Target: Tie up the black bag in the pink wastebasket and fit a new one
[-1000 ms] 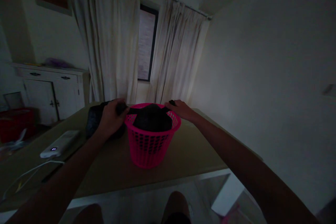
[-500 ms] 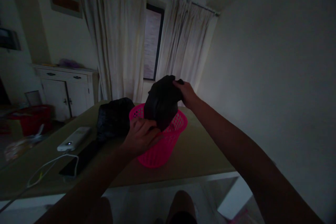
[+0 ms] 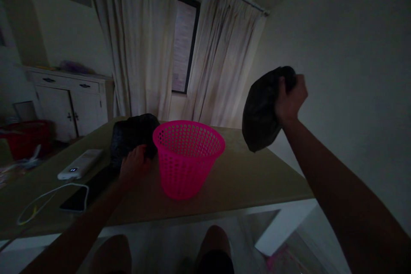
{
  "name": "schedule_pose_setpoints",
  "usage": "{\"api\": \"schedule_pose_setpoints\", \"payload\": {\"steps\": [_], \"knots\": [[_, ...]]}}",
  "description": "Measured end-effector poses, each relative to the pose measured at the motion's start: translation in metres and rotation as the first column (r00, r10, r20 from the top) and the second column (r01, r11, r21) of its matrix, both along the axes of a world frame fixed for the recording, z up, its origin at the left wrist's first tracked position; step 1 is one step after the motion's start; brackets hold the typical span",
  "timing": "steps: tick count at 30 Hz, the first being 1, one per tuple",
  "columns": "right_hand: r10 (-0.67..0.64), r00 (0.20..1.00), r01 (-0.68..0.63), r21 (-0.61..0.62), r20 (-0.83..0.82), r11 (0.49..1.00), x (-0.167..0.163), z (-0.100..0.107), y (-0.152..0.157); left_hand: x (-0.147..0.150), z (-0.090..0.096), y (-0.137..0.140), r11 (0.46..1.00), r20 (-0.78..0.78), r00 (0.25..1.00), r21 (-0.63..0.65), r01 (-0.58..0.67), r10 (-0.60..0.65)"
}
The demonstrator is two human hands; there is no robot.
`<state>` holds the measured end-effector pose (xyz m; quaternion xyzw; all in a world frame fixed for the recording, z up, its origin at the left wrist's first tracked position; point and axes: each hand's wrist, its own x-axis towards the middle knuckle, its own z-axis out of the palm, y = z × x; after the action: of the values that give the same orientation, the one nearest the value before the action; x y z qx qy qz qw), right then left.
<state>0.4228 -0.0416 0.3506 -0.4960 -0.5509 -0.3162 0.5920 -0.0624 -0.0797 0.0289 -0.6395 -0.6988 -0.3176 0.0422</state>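
Spanning the lower view, the tabletop (image 3: 244, 180) carries a pink basket (image 3: 186, 158) near its middle. Left of the basket and touching it lies a dark bundle (image 3: 131, 135). A black bag (image 3: 260, 111) hangs in the air to the basket's right, well clear of it, the right hand (image 3: 290, 98) closed in a tight grip on its top. The left hand (image 3: 133, 165) rests against the bundle, fingers curled; whether they grip it cannot be told. A power bank (image 3: 80, 164) lies further left.

left hand (image 3: 134, 164): low, fingers loosely curled | right hand (image 3: 290, 99): arm raised outward, fisted grip
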Motion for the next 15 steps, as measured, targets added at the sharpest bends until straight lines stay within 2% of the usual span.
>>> {"api": "schedule_pose_setpoints", "payload": {"steps": [2, 3, 6, 9, 12, 13, 15], "knots": [[-0.131, 0.975, 0.158, -0.145, 0.179, 0.977, -0.003, -0.032, -0.002, -0.007, -0.01, 0.004, 0.986, -0.016, 1.0, -0.167, -0.006, 0.003], [-0.167, 0.948, 0.232, -0.231, 0.27, 0.945, -0.005, -0.05, -0.002, -0.009, -0.014, 0.004, 0.975, 0.009, 1.0, -0.222, -0.001, 0.003], [-0.15, 0.851, 0.413, -0.464, 0.504, 0.783, -0.005, -0.107, -0.002, -0.017, -0.016, 0.007, 0.967, 0.162, 0.986, -0.256, 0.013, 0.03], [-0.074, 0.784, 0.515, -0.58, 0.616, 0.632, 0.001, -0.161, -0.005, -0.026, -0.007, 0.016, 0.978, 0.325, 0.938, -0.199, -0.061, 0.124], [0.021, 0.782, 0.524, -0.677, 0.622, 0.517, 0.009, -0.203, -0.007, -0.037, 0.013, 0.026, 0.98, 0.559, 0.806, -0.076, -0.184, 0.195], [0.094, 0.788, 0.504, -0.725, 0.608, 0.469, 0.012, -0.213, -0.007, -0.041, 0.023, 0.029, 0.977, 0.635, 0.753, -0.014, -0.214, 0.174], [0.273, 0.785, 0.457, -0.817, 0.556, 0.352, 0.017, -0.226, -0.005, -0.05, 0.045, 0.032, 0.965, 0.749, 0.662, 0.15, -0.214, 0.03]]}}
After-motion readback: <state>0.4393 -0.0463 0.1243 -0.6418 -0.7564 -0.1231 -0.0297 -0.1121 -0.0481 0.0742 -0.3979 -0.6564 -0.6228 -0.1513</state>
